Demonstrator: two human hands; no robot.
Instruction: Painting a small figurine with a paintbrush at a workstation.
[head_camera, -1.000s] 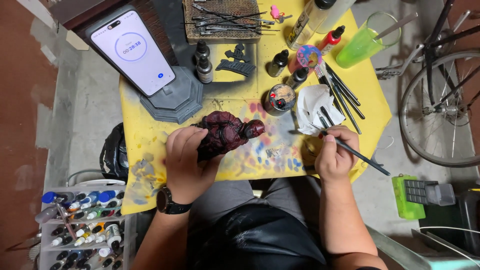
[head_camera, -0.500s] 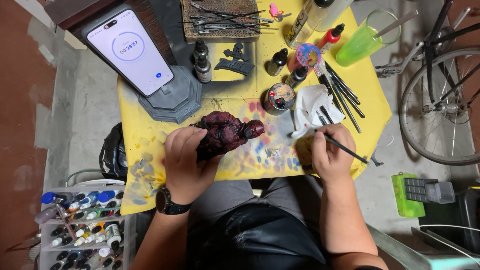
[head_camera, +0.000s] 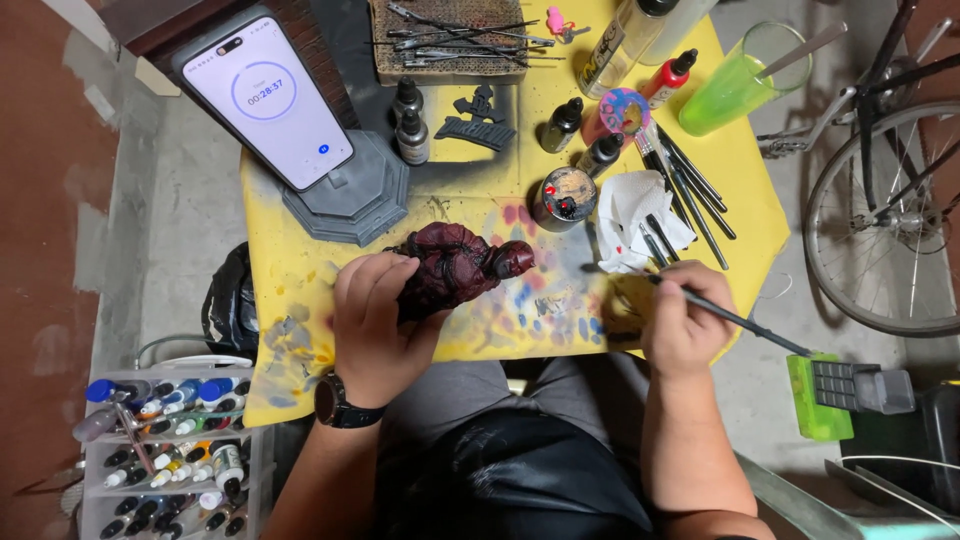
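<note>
My left hand (head_camera: 378, 322), with a dark watch on the wrist, grips a dark red figurine (head_camera: 462, 267) lying sideways over the yellow table cover (head_camera: 300, 280). My right hand (head_camera: 685, 320) holds a thin dark paintbrush (head_camera: 735, 320); its tip points left at the crumpled white tissue (head_camera: 632, 215), the handle sticks out to the right. A small round jar (head_camera: 565, 197) with a paint-stained lid stands just beyond the figurine. Paint smears (head_camera: 545, 300) colour the cover between my hands.
A phone (head_camera: 268, 98) leans on a grey hexagonal base (head_camera: 350, 200). Dropper bottles (head_camera: 410, 125), spare brushes (head_camera: 690, 190), a green cup (head_camera: 735, 85) and a tool tray (head_camera: 455, 40) fill the back. A rack of paint bottles (head_camera: 165, 450) stands lower left, a bicycle wheel (head_camera: 880, 220) right.
My right hand has shifted slightly left and up with the brush, bringing its tip to the tissue. My left hand and the figurine have barely moved.
</note>
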